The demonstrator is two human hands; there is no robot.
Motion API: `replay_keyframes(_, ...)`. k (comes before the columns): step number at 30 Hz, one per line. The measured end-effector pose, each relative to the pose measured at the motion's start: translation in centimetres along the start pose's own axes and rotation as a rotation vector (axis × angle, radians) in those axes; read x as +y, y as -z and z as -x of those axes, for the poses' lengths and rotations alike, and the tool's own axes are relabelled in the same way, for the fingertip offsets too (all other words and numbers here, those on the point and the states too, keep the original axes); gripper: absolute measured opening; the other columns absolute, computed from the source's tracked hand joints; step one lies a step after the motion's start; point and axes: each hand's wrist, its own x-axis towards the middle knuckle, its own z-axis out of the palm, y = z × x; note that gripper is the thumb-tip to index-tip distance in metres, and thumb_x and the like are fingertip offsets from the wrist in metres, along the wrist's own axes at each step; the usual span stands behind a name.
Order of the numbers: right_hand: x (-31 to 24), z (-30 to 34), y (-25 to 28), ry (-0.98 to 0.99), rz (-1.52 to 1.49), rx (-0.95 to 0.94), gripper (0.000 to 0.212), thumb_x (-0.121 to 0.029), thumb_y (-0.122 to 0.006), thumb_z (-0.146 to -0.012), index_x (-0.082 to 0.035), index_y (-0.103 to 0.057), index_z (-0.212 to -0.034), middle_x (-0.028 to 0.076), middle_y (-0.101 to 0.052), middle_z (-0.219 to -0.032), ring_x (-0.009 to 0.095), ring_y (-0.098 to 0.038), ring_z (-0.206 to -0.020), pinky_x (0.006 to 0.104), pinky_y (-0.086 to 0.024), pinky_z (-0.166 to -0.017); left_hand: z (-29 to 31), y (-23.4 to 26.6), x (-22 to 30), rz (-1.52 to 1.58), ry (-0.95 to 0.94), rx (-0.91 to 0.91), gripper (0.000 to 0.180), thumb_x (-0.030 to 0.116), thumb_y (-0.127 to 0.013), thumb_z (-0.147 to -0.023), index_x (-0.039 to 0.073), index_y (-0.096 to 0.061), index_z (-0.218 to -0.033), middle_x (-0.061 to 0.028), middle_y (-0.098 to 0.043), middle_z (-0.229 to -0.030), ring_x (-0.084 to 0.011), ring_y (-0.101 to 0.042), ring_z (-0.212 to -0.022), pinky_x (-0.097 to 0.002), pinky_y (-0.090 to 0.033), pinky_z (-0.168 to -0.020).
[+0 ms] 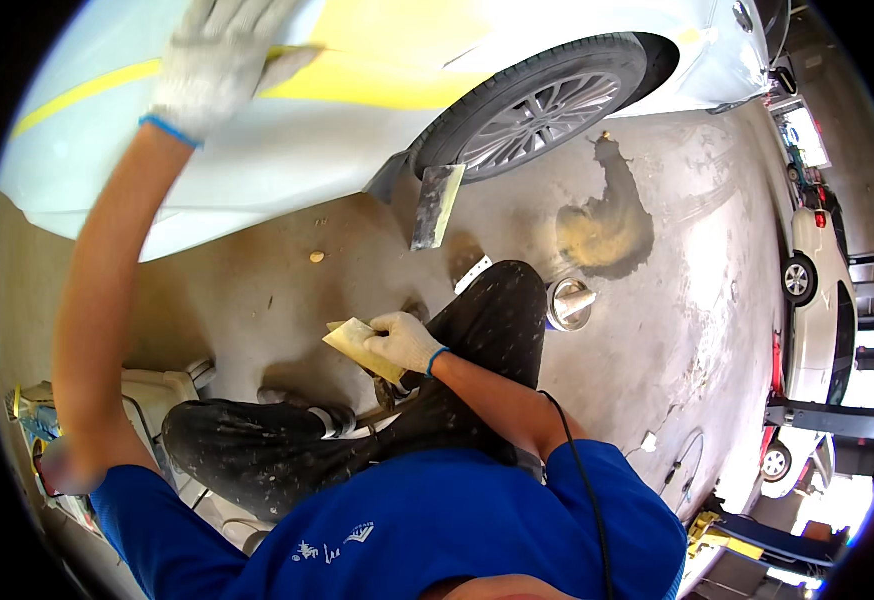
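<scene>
Person in a blue short-sleeved shirt with small white print, paint-speckled black trousers, white knit gloves with blue cuffs on left hand [215,62] and right hand [404,341].

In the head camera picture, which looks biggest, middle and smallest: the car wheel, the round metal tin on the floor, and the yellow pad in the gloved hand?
1. Car wheel, clearly the largest.
2. Yellow pad, held in the right hand.
3. Round metal tin.

The pad and the tin look close in size, and the pad sits nearer the camera, so that ranking is unsure.
</scene>
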Motion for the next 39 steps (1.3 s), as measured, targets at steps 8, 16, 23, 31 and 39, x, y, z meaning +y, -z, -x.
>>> replay_keyframes(8,0.4,-0.4,-0.8,0.062,0.008,0.027,0.031,-0.024,-0.063,-0.079,0.000,-0.071,-0.097,0.023,-0.069,-0.088,0.034,-0.070,-0.082,0.0382,-0.052,-0.073,0.1,-0.3,1.4,0.001,0.055,-0.016,0.085,0.042,-0.075,-0.079,0.014,-0.040,-0.151,-0.0008,-0.040,-0.155,-0.0197,-0.038,-0.143,-0.0370,-0.032,-0.119)
replay_keyframes(16,1.0,-0.6,-0.8,0.101,0.088,0.049,0.029,-0.022,-0.064,-0.080,0.004,-0.069,-0.091,0.024,-0.068,-0.084,0.032,-0.069,-0.079,0.0384,-0.051,-0.071,-1.3,0.6,0.2,0.012,0.038,-0.041,0.087,0.045,-0.071,-0.083,0.014,-0.033,-0.154,-0.0035,-0.033,-0.159,-0.0208,-0.032,-0.146,-0.0381,-0.027,-0.121)
replay_keyframes(23,-0.2,-0.2,-0.6,0.078,0.033,0.047,0.029,-0.024,-0.062,-0.081,0.000,-0.071,-0.095,0.025,-0.067,-0.087,0.037,-0.068,-0.080,0.0405,-0.051,-0.071,-2.2,1.2,0.9,0.024,0.019,-0.022,0.087,0.045,-0.070,-0.084,0.013,-0.031,-0.155,-0.0043,-0.031,-0.160,-0.0212,-0.030,-0.147,-0.0383,-0.025,-0.122)
replay_keyframes(31,0.2,-0.5,-1.1,0.082,0.082,0.038,0.031,-0.027,-0.066,-0.081,0.000,-0.072,-0.096,0.022,-0.070,-0.088,0.032,-0.070,-0.081,0.0381,-0.053,-0.074,-2.5,1.2,1.6,0.074,-0.032,0.000,0.087,0.046,-0.069,-0.086,0.013,-0.029,-0.156,-0.0053,-0.029,-0.161,-0.0216,-0.028,-0.149,-0.0385,-0.024,-0.122)
replay_keyframes(39,-0.4,-0.1,0.0,0.051,0.077,0.074,0.032,-0.034,-0.065,-0.086,-0.008,-0.076,-0.100,0.023,-0.070,-0.088,0.033,-0.072,-0.082,0.0378,-0.053,-0.075,-5.6,-1.8,1.0,0.047,-0.029,0.017,0.091,0.046,-0.069,-0.085,0.012,-0.026,-0.157,-0.0054,-0.028,-0.162,-0.0208,-0.025,-0.150,-0.0369,-0.023,-0.123)
